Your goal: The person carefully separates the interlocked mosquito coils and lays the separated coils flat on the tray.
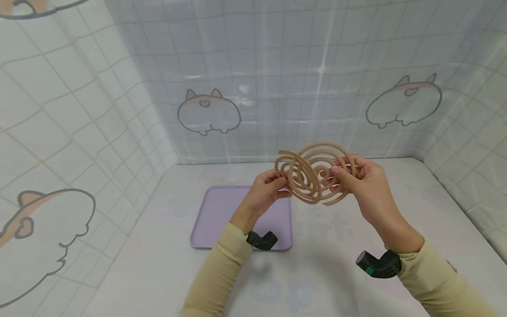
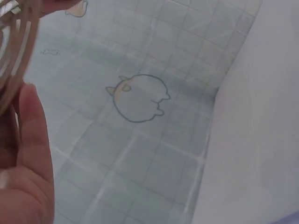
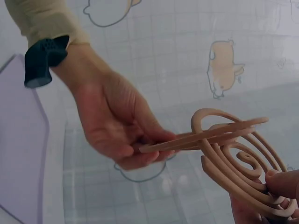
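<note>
My left hand [image 1: 264, 193] pinches a tan, wood-coloured spiral coil [image 1: 286, 152] at its left rim. That coil is tilted and seen nearly edge-on in the right wrist view. A second, similar spiral coil [image 1: 325, 144] faces the head camera more squarely. My right hand [image 1: 370, 187] grips its right side, thumb in front. Both coils are held in the air, overlapping where they meet, and look threaded through each other; the exact crossing is hard to make out. The left wrist view catches only part of the left hand [image 2: 28, 177] and a coil's edge.
A lavender tray [image 1: 222, 215] lies on the white table [image 1: 166, 264], below and left of the coils. Around the table's back and sides hang pale sheets [image 1: 277, 88] with grid lines and cartoon animal prints. Each wrist carries a black device [image 1: 380, 264].
</note>
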{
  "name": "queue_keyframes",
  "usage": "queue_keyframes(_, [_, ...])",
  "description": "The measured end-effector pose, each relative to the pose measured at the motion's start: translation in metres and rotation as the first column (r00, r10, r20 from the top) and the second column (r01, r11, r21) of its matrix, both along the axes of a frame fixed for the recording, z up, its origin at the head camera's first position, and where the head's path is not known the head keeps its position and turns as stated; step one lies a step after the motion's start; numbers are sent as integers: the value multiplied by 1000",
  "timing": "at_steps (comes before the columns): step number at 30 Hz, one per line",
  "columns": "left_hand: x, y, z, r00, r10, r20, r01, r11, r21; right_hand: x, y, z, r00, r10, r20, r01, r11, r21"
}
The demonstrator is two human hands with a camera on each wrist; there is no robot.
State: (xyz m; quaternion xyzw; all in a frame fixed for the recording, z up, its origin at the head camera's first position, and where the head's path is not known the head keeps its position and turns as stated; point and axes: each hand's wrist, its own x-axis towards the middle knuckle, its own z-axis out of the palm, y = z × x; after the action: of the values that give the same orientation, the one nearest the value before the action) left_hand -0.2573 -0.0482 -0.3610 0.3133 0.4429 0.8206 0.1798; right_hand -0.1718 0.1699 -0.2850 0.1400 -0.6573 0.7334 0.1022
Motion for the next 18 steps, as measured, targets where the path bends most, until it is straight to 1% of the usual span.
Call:
queue_keyframes(3, [5,-3,6,997,82,12,-81,994,-73,0,4,-1,999,-38,-10,38,999,6])
queue_keyframes(6, [9,-5,12,984,175,24,-170,975,-146,-2,6,-2,998,-58,-11,58,998,-4])
queue_keyframes(9, [14,-7,17,963,271,15,-261,939,-224,-4,7,-5,997,-74,-9,74,997,-10])
queue_keyframes(11, [16,-8,20,948,318,-7,-308,912,-272,-6,8,-6,996,-87,-6,87,996,-11])
queue_keyframes(13, [19,-9,22,936,350,-32,-342,887,-310,-7,9,-7,996,-91,5,91,996,-21])
queue_keyframes(14, [19,-10,23,932,359,-42,-353,879,-320,-8,10,-8,996,-86,13,86,996,-24])
queue_keyframes(16, [20,-11,24,928,371,-49,-365,872,-327,-9,12,-9,998,-49,43,51,997,-53])
queue_keyframes(18, [21,-11,26,923,381,-47,-375,869,-323,-9,13,-10,997,24,73,-17,996,-92])
